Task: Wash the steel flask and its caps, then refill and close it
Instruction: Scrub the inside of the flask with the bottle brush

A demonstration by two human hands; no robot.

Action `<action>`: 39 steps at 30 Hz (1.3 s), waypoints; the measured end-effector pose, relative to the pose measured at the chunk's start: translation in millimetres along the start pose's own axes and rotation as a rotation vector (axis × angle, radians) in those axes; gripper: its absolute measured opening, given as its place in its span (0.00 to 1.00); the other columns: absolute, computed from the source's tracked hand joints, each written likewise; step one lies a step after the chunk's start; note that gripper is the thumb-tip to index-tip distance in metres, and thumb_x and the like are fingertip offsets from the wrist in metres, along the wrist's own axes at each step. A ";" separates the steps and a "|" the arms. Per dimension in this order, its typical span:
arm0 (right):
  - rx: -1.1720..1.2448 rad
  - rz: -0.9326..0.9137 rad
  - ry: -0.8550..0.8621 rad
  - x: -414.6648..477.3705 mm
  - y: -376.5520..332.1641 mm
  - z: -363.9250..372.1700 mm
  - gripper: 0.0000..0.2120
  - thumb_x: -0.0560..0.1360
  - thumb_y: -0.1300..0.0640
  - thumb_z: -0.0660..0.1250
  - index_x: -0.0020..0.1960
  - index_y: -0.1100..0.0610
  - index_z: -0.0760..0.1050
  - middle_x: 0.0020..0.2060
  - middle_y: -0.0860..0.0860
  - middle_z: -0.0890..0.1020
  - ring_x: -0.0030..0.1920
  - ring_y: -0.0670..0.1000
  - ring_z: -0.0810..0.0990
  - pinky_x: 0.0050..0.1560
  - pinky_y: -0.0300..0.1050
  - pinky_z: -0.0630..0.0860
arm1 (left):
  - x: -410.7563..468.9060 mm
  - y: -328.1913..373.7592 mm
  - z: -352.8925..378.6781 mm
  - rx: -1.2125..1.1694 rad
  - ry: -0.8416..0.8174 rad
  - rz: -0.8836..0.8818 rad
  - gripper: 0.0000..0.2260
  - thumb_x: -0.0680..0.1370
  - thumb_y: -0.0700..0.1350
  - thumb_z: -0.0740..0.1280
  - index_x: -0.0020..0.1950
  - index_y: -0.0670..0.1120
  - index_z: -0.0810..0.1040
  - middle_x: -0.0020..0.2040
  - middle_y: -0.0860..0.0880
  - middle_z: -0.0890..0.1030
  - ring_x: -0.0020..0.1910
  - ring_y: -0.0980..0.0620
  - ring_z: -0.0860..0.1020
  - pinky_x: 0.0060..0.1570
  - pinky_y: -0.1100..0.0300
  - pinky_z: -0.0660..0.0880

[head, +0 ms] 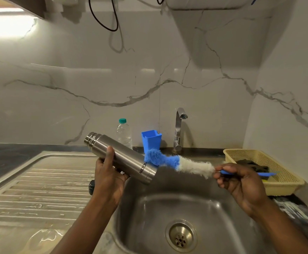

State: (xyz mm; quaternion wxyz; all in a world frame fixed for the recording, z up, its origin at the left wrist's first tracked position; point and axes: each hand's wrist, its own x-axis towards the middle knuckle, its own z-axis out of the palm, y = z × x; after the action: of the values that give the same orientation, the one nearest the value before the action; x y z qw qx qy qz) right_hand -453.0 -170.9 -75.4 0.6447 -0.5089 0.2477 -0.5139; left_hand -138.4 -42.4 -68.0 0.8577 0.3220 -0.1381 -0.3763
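Over the sink (222, 208), the left hand (107, 178) wraps its fingers round the tilted steel flask (124, 156), whose threaded neck is bare. The right hand (241, 182) pinches the handle of the brush (178, 162), bristles by the flask's base. Washing seems barely begun: caps, refill and closing remain.

A white marble-look wall (113, 79) with grey veins rises in front of me and turns a corner on my right. Up at my left, a brown wooden cabinet (27, 4) has a bright strip of light (5, 22) glowing beneath it, and a black cable (113, 30) loops down the wall. Below me a stainless steel sink basin (149, 208) sits beside a ribbed steel drainboard (39, 189), set in a dark countertop (3, 154). A curved chrome tap (178, 129) stands behind the basin.
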 end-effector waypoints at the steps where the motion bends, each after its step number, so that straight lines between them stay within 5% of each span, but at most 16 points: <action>1: -0.009 0.021 -0.016 -0.6 3.4 2.6 0.15 0.78 0.66 0.59 0.44 0.68 0.84 0.37 0.65 0.82 0.31 0.55 0.80 0.31 0.43 0.79 | -0.9 -1.0 0.7 0.004 0.004 -0.008 0.22 0.82 0.51 0.68 0.74 0.45 0.71 0.70 0.39 0.78 0.67 0.39 0.79 0.59 0.34 0.79; 9: 0.045 0.022 0.049 1.0 -9.2 -7.2 0.19 0.77 0.67 0.58 0.37 0.65 0.86 0.32 0.63 0.81 0.29 0.53 0.79 0.27 0.40 0.77 | -4.9 3.5 0.6 -0.077 -0.015 0.004 0.23 0.84 0.52 0.66 0.77 0.45 0.70 0.71 0.40 0.79 0.69 0.40 0.79 0.53 0.39 0.84; 14: 0.040 0.170 -0.049 -2.5 5.4 9.7 0.13 0.76 0.64 0.63 0.46 0.68 0.85 0.40 0.66 0.84 0.35 0.56 0.84 0.34 0.44 0.83 | -11.1 -1.6 1.3 -0.082 -0.001 -0.044 0.29 0.80 0.54 0.69 0.78 0.45 0.69 0.72 0.39 0.78 0.69 0.38 0.79 0.60 0.36 0.80; 20: 0.095 0.069 0.038 -1.4 -12.7 -3.1 0.13 0.69 0.63 0.63 0.36 0.66 0.85 0.33 0.64 0.82 0.31 0.55 0.81 0.29 0.42 0.80 | -6.3 0.1 -0.8 -0.101 0.009 -0.035 0.25 0.84 0.54 0.66 0.78 0.44 0.69 0.71 0.39 0.79 0.69 0.39 0.79 0.61 0.39 0.80; 25: 0.069 0.153 -0.073 -4.8 6.7 17.6 0.13 0.72 0.61 0.64 0.44 0.67 0.86 0.40 0.66 0.84 0.35 0.56 0.84 0.35 0.44 0.84 | -7.4 -10.1 0.7 -0.046 0.005 -0.028 0.29 0.78 0.55 0.71 0.76 0.46 0.70 0.70 0.38 0.79 0.68 0.38 0.80 0.70 0.34 0.73; 33: 0.084 0.032 0.025 -1.0 -5.2 3.6 0.12 0.69 0.63 0.64 0.37 0.66 0.86 0.35 0.63 0.83 0.34 0.56 0.82 0.33 0.43 0.82 | -5.4 -10.7 1.2 0.035 -0.014 -0.029 0.25 0.79 0.51 0.72 0.72 0.46 0.69 0.67 0.38 0.79 0.66 0.38 0.81 0.66 0.34 0.77; 39: 0.054 0.098 -0.099 -3.2 13.7 22.3 0.14 0.75 0.62 0.63 0.48 0.68 0.86 0.44 0.67 0.84 0.41 0.58 0.85 0.41 0.45 0.84 | -17.8 -19.1 6.8 0.041 -0.119 -0.090 0.25 0.77 0.48 0.71 0.72 0.48 0.68 0.63 0.41 0.80 0.62 0.41 0.81 0.52 0.41 0.81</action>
State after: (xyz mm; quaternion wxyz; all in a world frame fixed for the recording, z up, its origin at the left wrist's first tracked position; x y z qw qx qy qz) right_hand -429.7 -159.6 -80.5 0.6940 -0.5033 0.2261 -0.4625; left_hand -164.4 -42.1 -75.3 0.8234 0.3224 -0.1821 -0.4300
